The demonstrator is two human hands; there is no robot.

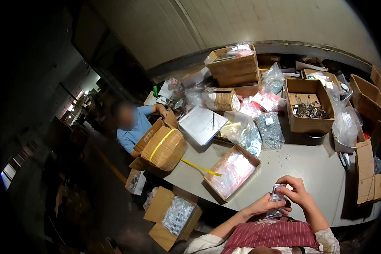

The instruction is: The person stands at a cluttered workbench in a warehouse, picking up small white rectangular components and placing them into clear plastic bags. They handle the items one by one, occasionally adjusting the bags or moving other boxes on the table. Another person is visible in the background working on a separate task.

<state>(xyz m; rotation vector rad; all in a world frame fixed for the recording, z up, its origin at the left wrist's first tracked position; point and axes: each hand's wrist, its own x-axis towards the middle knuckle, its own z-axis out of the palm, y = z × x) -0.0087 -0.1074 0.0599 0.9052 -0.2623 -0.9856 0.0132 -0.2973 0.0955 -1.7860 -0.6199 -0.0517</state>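
Close to my body at the table's near edge, my left hand [263, 205] is closed round the lower part of a small clear plastic bag [277, 196]. My right hand [295, 192] pinches the bag's upper part from the other side, fingers bent. Something pale or silvery seems to be inside the bag, too small to make out. Left of my hands lies a shallow cardboard box [249, 155] filled with flat clear bags, some with red print. Beyond my hands, several tiny loose metal parts [283, 158] are scattered on the grey table [302, 163].
A bag of small metal parts [270, 131] lies farther back, beside a carton of metal pieces [311, 125]. Papers on a clipboard [202, 125] lie left. Across the table, a person in blue [142, 129] handles a taped carton [165, 150]. An open box [160, 205] stands lower left.
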